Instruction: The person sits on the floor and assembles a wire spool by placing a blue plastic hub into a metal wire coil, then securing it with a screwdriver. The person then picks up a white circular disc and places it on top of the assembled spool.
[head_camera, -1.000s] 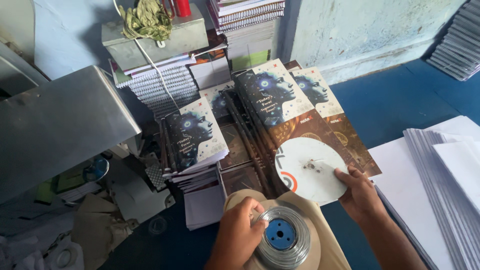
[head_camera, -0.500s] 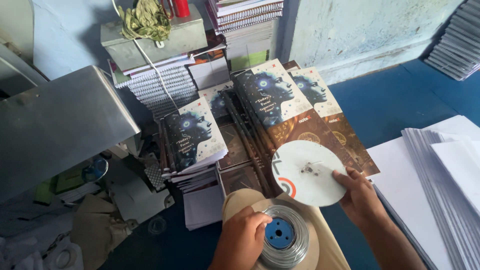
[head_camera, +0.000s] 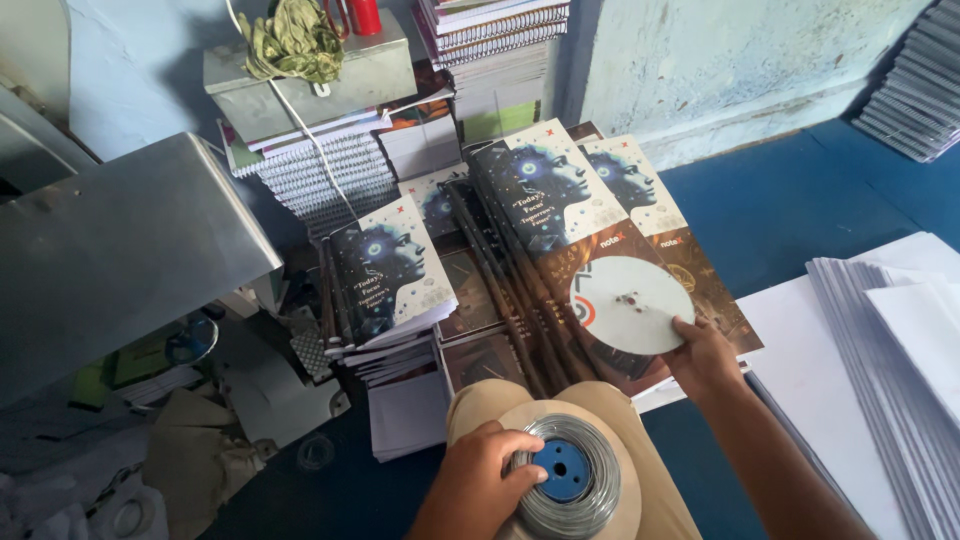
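We note both forearms bare to the frame's lower edge, with no sleeve or cuff in view. Our left hand (head_camera: 487, 478) and right hand (head_camera: 706, 358) carry no glove, ring or watch that we can make out. Fingernails look short. Our lap is covered in plain tan cloth (head_camera: 660, 500), lightly creased.

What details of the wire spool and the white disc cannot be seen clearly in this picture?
Head view only:
- Wire spool: its near side is covered by the left hand, and its base is hidden by its own body.
- White disc: its underside faces away; the right hand covers one edge.
- Small marks at the disc's centre: too small to tell.
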